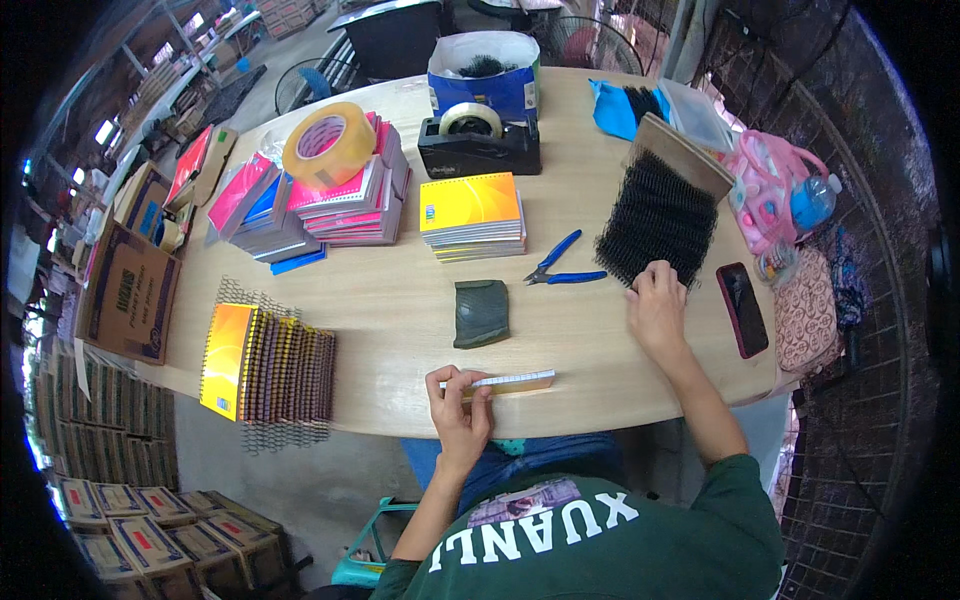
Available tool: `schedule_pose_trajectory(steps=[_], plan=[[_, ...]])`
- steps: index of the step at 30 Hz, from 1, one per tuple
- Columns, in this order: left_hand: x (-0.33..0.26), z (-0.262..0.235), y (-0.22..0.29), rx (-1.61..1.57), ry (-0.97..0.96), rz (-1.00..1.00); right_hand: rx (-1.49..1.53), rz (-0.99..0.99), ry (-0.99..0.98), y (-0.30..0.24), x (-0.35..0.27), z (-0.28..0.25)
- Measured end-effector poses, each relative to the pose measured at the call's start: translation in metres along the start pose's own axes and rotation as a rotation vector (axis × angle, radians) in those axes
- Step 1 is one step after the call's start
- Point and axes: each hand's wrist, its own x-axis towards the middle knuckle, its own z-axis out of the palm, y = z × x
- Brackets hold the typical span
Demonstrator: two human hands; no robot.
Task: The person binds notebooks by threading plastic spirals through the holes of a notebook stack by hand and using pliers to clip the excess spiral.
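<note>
My left hand (pixel 462 408) pinches a small notebook (pixel 522 381) near the front edge of the table. The notebook stands on edge, with its white page side facing up. Off to the right, my right hand (pixel 658 308) has its fingers bent onto the lower end of a pile of black spiral binding coils (pixel 660 220), closed on a coil end there. A dark grey-green pad (pixel 482 313) lies between the hands, beyond the notebook. Behind it are blue-handled cutters (pixel 570 277), lying open, and a stack of yellow-covered notebooks (pixel 470 205).
At the left stands a row of coil-bound notebooks (pixel 230 360). Pink-covered notebooks (pixel 340 205) carry a tape roll (pixel 330 145). A tape dispenser (pixel 480 150) and a bag-like box (pixel 484 75) stand at the back. A phone (pixel 741 310) and pink bag (pixel 765 190) are at the right.
</note>
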Motion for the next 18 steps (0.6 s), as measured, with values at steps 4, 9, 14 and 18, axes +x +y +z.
schedule_pose_trajectory(steps=[4,9,14,18], plan=[[0.005,0.006,-0.009,0.047,0.012,0.038,0.315,-0.107,0.085,0.006,0.005,-0.012],[0.007,0.013,-0.005,0.022,0.033,0.046,0.618,-0.331,-0.200,-0.042,-0.003,-0.044],[0.003,0.014,-0.010,0.056,0.072,0.033,0.903,-0.371,-0.363,-0.055,-0.015,-0.034],[0.002,0.015,-0.010,0.036,0.086,0.020,0.952,-0.381,-0.296,-0.060,-0.016,-0.028]])
